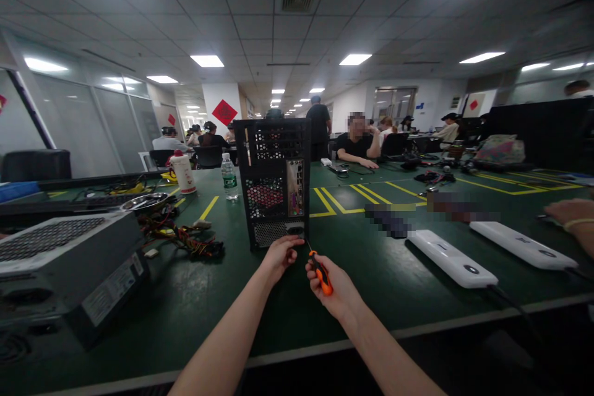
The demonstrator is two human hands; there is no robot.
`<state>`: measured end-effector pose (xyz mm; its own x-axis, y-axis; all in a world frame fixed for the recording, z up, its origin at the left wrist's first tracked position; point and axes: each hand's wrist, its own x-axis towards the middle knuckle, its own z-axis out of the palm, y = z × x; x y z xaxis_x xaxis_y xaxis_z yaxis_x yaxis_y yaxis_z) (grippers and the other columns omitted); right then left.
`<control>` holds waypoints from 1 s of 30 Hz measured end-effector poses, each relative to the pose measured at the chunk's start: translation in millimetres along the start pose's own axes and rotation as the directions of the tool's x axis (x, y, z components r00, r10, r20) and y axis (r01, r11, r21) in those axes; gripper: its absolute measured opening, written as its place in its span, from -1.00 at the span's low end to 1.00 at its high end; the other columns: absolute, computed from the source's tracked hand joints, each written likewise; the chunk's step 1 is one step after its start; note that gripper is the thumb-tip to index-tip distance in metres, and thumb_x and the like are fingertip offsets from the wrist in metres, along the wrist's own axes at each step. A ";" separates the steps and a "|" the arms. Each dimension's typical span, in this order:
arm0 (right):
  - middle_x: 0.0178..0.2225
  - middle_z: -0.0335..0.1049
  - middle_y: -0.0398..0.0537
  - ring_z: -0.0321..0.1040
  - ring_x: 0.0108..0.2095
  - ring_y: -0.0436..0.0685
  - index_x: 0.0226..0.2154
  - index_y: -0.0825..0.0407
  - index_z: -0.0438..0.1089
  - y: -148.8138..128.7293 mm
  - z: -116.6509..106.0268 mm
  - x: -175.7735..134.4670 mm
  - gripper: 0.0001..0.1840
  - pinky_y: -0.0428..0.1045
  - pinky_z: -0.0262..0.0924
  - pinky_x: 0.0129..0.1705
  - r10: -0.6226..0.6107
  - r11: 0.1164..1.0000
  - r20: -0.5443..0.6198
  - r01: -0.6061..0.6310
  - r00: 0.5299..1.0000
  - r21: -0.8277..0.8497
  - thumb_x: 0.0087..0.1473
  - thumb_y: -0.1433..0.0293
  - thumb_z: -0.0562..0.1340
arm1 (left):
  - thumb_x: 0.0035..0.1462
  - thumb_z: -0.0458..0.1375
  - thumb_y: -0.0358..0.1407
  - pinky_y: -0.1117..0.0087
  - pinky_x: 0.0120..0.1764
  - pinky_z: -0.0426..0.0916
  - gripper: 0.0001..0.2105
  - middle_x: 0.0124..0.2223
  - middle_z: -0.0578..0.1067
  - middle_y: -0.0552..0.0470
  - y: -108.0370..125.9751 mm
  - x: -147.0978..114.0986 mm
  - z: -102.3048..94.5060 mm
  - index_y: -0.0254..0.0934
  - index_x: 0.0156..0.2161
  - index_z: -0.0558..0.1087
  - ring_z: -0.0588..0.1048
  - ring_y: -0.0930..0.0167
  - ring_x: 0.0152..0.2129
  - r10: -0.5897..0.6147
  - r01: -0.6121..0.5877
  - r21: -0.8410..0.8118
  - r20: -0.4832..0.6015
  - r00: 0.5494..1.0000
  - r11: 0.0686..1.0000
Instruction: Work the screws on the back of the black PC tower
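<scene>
A black computer case (275, 185) stands upright on the table, its rear side with mesh vents and a port panel facing me. My left hand (279, 258) is at its lower right corner, index finger stretched out against the bottom edge by the power supply (273, 234). The other left fingers are curled loosely, with nothing visible in them. In my right hand (335, 289) is a screwdriver (321, 273) with an orange and black handle. Its thin shaft points up toward that same corner, close to the left fingertip; whether the tip touches a screw is too small to tell.
A loose grey power supply unit (69, 272) and bundled cables (185, 238) lie on the left. Behind them stand a water bottle (229, 178) and a white cup (183, 173). Two white devices (452, 260) lie right, near another person's hand (573, 213). Someone sits across the table.
</scene>
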<state>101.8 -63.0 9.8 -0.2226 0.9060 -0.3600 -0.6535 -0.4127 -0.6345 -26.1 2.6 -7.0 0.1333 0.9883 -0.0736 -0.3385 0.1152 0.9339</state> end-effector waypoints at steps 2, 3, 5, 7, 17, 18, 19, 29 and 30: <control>-0.62 0.22 -0.11 0.13 -0.69 -0.18 -0.48 0.20 0.25 -2.4 0.2 -1.2 -0.83 -0.29 0.04 -0.72 0.034 0.999 0.017 -0.034 0.999 0.023 -0.01 0.42 0.05 | -0.12 0.03 -0.47 0.59 -0.73 -0.04 -0.75 -0.20 0.40 -0.17 0.7 -0.5 0.6 -0.43 -0.24 0.31 0.20 0.68 -0.75 0.001 -0.001 0.004 -0.007 1.000 1.000; -0.62 0.22 -0.11 0.12 -0.70 -0.19 -0.46 0.21 0.25 -2.9 0.3 -1.8 -0.81 -0.29 0.03 -0.73 0.046 0.998 0.027 -0.047 0.999 0.033 0.01 0.41 0.03 | -0.12 0.03 -0.47 0.59 -0.73 -0.03 -0.75 -0.20 0.40 -0.17 1.1 -0.8 0.9 -0.43 -0.23 0.31 0.21 0.67 -0.75 0.001 -0.001 0.007 -0.011 1.000 1.000; -0.63 0.21 -0.11 0.09 -0.71 -0.19 -0.44 0.22 0.26 -2.1 0.9 -2.4 -0.79 -0.29 -0.03 -0.76 0.054 0.997 0.043 -0.056 0.998 0.050 0.02 0.41 0.01 | -0.12 0.03 -0.48 0.59 -0.73 -0.03 -0.74 -0.20 0.40 -0.18 1.5 -1.3 1.2 -0.43 -0.23 0.31 0.21 0.67 -0.75 -0.002 0.002 0.006 -0.008 1.000 1.000; -0.64 0.20 -0.13 0.07 -0.72 -0.19 -0.45 0.19 0.25 0.9 2.0 -2.1 -0.82 -0.30 -0.10 -0.79 0.038 0.997 0.036 -0.040 0.999 0.064 0.01 0.42 0.02 | -0.12 0.04 -0.47 0.59 -0.73 -0.03 -0.74 -0.19 0.40 -0.18 1.4 -1.5 1.0 -0.43 -0.23 0.31 0.21 0.67 -0.75 -0.006 0.006 0.000 -0.003 1.000 1.000; -0.63 0.18 -0.13 0.09 -0.72 -0.20 -0.50 0.18 0.22 0.5 3.9 -4.1 -0.81 -0.31 -0.04 -0.76 0.081 0.989 0.030 -0.084 0.996 0.119 0.02 0.41 0.02 | -0.13 0.08 -0.45 0.59 -0.73 -0.03 -0.74 -0.20 0.41 -0.15 0.5 -0.9 0.6 -0.41 -0.23 0.34 0.20 0.68 -0.75 -0.007 0.007 -0.003 -0.009 1.000 1.000; -0.63 0.18 -0.13 0.09 -0.72 -0.20 -0.47 0.20 0.24 -0.3 3.7 -5.0 -0.79 -0.31 -0.04 -0.76 0.098 0.987 0.046 -0.103 0.994 0.124 0.03 0.40 0.00 | -0.13 0.07 -0.45 0.59 -0.73 -0.03 -0.74 -0.20 0.41 -0.15 1.0 -1.4 1.1 -0.40 -0.23 0.35 0.20 0.68 -0.75 -0.009 0.009 -0.001 -0.012 1.000 1.000; -0.63 0.18 -0.13 0.09 -0.72 -0.20 -0.45 0.20 0.25 -0.6 3.6 -5.7 -0.78 -0.31 -0.04 -0.76 0.108 0.985 0.059 -0.115 0.992 0.129 0.04 0.40 -0.02 | -0.13 0.07 -0.45 0.59 -0.73 -0.03 -0.74 -0.20 0.41 -0.15 1.5 -1.9 1.7 -0.40 -0.23 0.35 0.20 0.68 -0.75 -0.009 0.009 0.001 -0.016 1.000 1.000; -0.62 0.18 -0.16 0.06 -0.73 -0.22 -0.52 0.13 0.17 2.9 1.8 -11.0 -0.90 -0.33 -0.10 -0.77 0.053 0.986 0.061 -0.062 0.997 0.157 -0.01 0.49 0.04 | -0.12 0.06 -0.43 0.60 -0.73 -0.03 -0.73 -0.26 0.42 -0.14 0.9 -1.2 1.2 -0.41 -0.22 0.31 0.22 0.67 -0.75 -0.004 0.004 0.004 -0.014 1.000 1.000; -0.62 0.18 -0.15 0.06 -0.72 -0.22 -0.51 0.14 0.17 2.9 1.3 -11.7 -0.90 -0.33 -0.08 -0.77 0.059 0.985 0.067 -0.069 0.996 0.156 0.00 0.48 0.04 | -0.12 0.06 -0.43 0.60 -0.74 -0.03 -0.74 -0.28 0.42 -0.12 0.5 -0.8 0.9 -0.41 -0.22 0.31 0.22 0.67 -0.75 -0.003 0.003 0.005 -0.017 1.000 1.000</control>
<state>101.6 -74.7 13.0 -0.3090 0.8843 -0.3500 -0.7415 -0.4545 -0.4936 -25.5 1.8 -6.1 0.1184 0.9896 -0.0820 -0.3332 0.1174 0.9355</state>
